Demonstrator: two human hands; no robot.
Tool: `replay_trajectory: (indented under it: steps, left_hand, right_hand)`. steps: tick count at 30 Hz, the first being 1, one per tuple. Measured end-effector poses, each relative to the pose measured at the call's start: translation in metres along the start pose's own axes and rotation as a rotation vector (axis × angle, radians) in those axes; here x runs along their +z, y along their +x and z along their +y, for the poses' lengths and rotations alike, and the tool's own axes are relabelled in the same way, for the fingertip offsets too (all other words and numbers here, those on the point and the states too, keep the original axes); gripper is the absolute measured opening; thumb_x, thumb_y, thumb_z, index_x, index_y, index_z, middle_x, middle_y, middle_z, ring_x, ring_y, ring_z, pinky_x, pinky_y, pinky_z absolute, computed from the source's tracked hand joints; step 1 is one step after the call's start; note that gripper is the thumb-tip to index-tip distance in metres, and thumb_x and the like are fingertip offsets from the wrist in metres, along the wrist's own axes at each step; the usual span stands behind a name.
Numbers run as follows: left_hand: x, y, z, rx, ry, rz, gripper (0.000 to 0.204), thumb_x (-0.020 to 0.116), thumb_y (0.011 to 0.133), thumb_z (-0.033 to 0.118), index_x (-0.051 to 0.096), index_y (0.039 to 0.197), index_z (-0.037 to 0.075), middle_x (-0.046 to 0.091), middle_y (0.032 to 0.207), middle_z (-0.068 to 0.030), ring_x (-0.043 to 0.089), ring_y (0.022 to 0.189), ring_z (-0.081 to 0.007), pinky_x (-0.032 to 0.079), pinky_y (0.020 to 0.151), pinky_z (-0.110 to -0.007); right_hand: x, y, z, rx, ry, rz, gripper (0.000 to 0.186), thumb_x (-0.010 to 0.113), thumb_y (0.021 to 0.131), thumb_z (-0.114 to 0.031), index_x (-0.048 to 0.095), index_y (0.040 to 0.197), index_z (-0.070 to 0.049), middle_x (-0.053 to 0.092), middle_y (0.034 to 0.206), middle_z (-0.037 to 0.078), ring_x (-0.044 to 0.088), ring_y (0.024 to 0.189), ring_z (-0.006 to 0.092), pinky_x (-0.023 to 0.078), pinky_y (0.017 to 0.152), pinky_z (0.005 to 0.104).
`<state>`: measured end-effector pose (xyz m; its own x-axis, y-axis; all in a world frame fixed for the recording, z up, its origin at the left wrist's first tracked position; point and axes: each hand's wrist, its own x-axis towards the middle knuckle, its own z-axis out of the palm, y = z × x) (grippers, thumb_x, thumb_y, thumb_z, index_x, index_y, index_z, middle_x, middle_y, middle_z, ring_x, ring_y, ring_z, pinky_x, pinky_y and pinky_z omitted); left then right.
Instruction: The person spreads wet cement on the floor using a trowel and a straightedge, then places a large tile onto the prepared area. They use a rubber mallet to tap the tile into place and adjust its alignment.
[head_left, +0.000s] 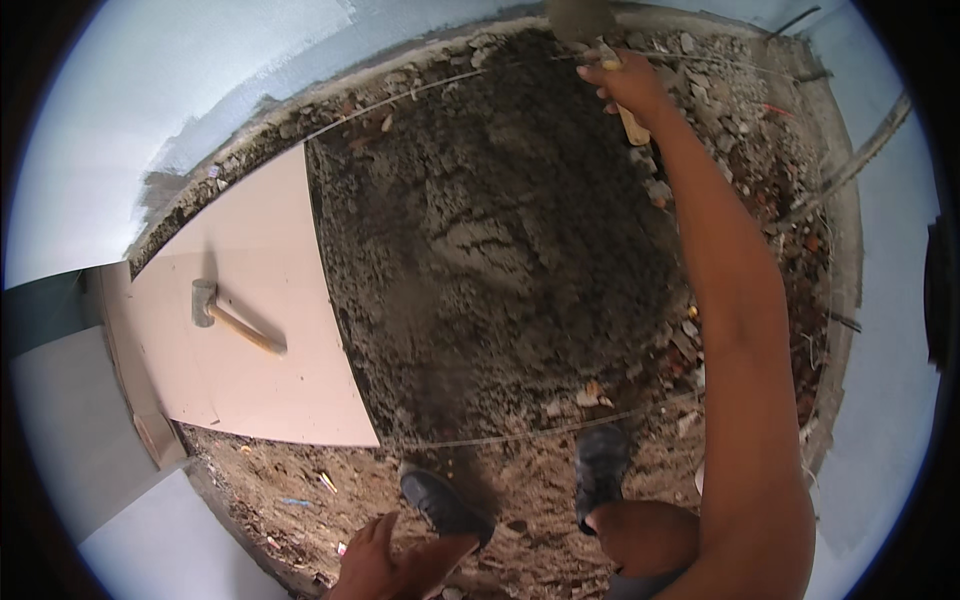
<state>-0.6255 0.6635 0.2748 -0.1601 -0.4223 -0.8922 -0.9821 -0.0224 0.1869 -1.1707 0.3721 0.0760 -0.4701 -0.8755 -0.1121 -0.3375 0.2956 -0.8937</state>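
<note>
My right hand (625, 78) reaches to the far side and is wrapped round the wooden handle (633, 127) of a trowel. The trowel's greyish blade (580, 18) is blurred at the top edge of the view. It is over the far rim of a wide bed of dark wet mortar (500, 220), which has a rough, lumpy surface. Down at the lower edge, my left hand (368, 560) lies against my left leg with its fingers loosely stretched, holding nothing.
A large pale tile (270, 390) lies left of the mortar, with a mallet (205, 303) on it. Strings (430, 88) run along the far and near sides. Rubble (715, 100) lies at the right, bare soil (300, 480) around my shoes (600, 465). Light blue walls (200, 80) border the area.
</note>
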Motion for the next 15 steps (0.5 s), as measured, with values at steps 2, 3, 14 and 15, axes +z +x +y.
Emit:
replay_trajectory:
  steps: [2, 3, 14, 15]
  left_hand:
    - [-0.014, -0.002, -0.010, -0.010, -0.006, 0.173, 0.060, 0.063, 0.093, 0.035, 0.045, 0.140, 0.002, 0.053, 0.134, -0.0254, 0.051, 0.122, -0.0443, 0.042, 0.103, -0.048]
    - [-0.020, -0.006, -0.006, -0.032, -0.011, 0.215, 0.059, 0.063, 0.093, 0.034, 0.045, 0.140, 0.003, 0.053, 0.135, -0.0254, 0.051, 0.123, -0.0434, 0.042, 0.103, -0.047]
    - [-0.020, -0.057, 0.055, -0.271, -0.187, 0.330, 0.063, 0.063, 0.093, 0.036, 0.043, 0.143, 0.002, 0.049, 0.140, -0.0227, 0.050, 0.126, -0.0381, 0.041, 0.105, -0.042]
    - [-0.007, -0.053, 0.045, -0.214, -0.129, 0.361, 0.064, 0.063, 0.093, 0.036, 0.044, 0.142, 0.001, 0.050, 0.139, -0.0230, 0.051, 0.125, -0.0387, 0.041, 0.105, -0.043]
  right_hand:
    - [0.019, 0.040, 0.011, -0.041, 0.018, 0.005, 0.055, 0.074, 0.084, -0.027, 0.057, 0.126, 0.004, 0.065, 0.086, 0.014, 0.062, 0.061, 0.0213, 0.051, 0.057, 0.0359]
    - [0.026, 0.057, 0.011, -0.037, -0.013, 0.020, 0.056, 0.074, 0.084, -0.026, 0.056, 0.128, 0.004, 0.065, 0.087, 0.014, 0.061, 0.061, 0.0215, 0.050, 0.056, 0.0362]
    - [0.048, 0.081, 0.026, 0.141, 0.095, -0.112, 0.051, 0.073, 0.088, -0.029, 0.059, 0.127, 0.001, 0.066, 0.101, 0.011, 0.057, 0.066, 0.0158, 0.049, 0.060, 0.0368]
    - [0.042, 0.075, 0.020, 0.103, 0.176, -0.098, 0.051, 0.073, 0.088, -0.029, 0.059, 0.126, 0.001, 0.066, 0.101, 0.011, 0.056, 0.066, 0.0147, 0.049, 0.060, 0.0358]
